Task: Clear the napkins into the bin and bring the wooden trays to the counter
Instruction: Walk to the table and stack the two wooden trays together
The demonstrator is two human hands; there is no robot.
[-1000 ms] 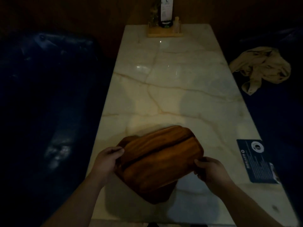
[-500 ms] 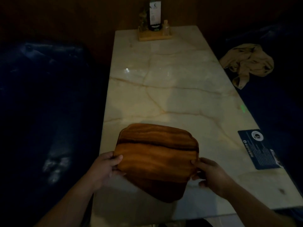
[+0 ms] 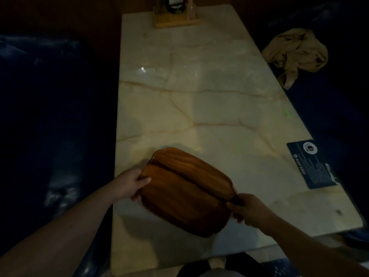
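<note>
Left hand [image 3: 129,184] and right hand [image 3: 249,211] pinch opposite edges of the stacked wooden trays [image 3: 185,190], fingers closed, above the bench [image 3: 199,96] — best squared up and kept level before carrying.

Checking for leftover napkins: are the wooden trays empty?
Empty on top: the wooden trays, stacked and gripped by left hand and right hand, show bare wood.

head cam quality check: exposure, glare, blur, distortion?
Head view: badly underexposed; the benches either side are near black, only the marble table is lit. One small glare spot on it at far left. The wooden trays, left hand and right hand are soft with grain. Table edges splay from the wide lens. Text on the dark card is unreadable.
</note>
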